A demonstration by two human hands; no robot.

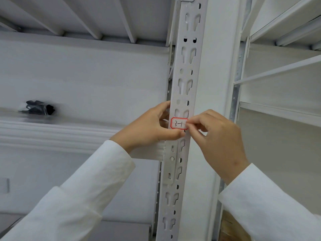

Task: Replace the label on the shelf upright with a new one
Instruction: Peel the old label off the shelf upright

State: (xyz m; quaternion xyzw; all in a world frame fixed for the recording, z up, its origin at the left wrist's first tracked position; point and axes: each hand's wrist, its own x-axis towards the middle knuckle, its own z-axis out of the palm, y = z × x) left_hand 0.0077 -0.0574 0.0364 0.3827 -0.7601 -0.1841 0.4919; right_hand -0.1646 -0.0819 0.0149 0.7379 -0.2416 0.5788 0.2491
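Observation:
A white, slotted shelf upright point(186, 66) runs from top to bottom through the middle of the view. On it sits a small white label point(178, 123) with a red border and handwritten "3-1". My right hand point(218, 141) pinches the label's right edge between thumb and forefinger. My left hand point(152, 126) wraps the upright's left side, its thumb pressed on the metal just below the label. Both arms wear white sleeves. The label's right end is hidden under my fingertips.
White shelves point(52, 134) extend left of the upright, with a dark bundled object point(39, 108) in clear wrap lying on one. More white shelving point(281, 70) stands on the right. A brown cardboard surface point(229, 228) shows at the bottom right.

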